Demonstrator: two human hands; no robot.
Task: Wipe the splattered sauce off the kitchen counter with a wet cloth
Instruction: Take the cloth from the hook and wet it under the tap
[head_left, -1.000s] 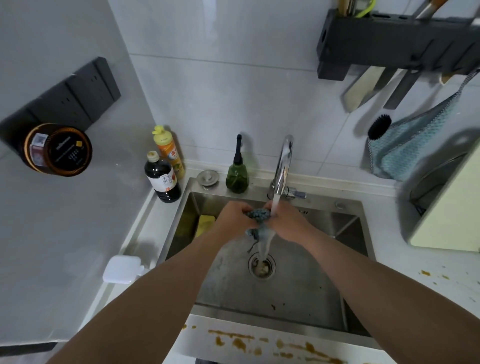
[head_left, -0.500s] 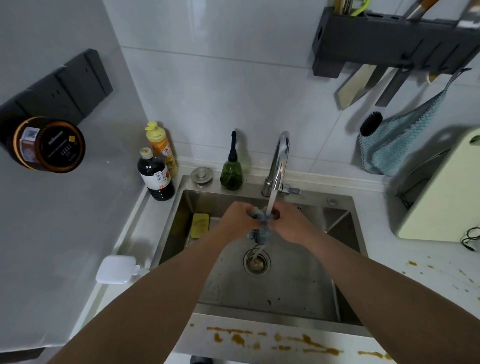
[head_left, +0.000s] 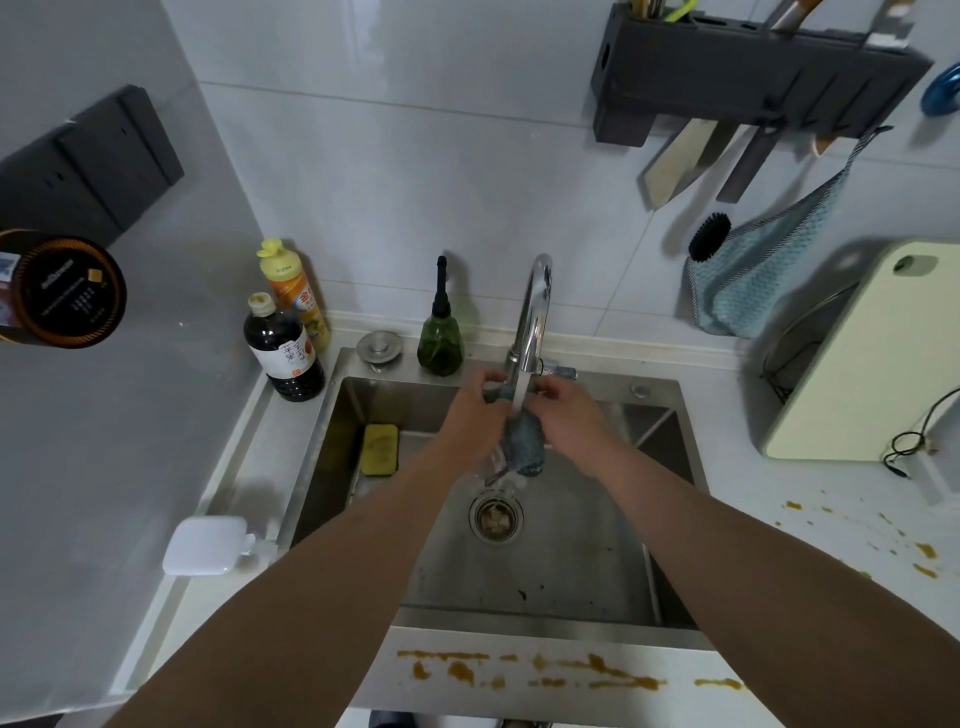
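While rinsed: cloth (head_left: 523, 441) btwn hands

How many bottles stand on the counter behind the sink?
3: a dark sauce bottle at the sink's left corner, a yellow-capped bottle behind it, and a green bottle left of the tap.

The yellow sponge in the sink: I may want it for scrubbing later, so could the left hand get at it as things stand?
Probably yes. The yellow sponge lies uncovered at the sink's left wall, just left of the left hand, with nothing between. But that hand and the right hand grip the cloth, so it must let go first.
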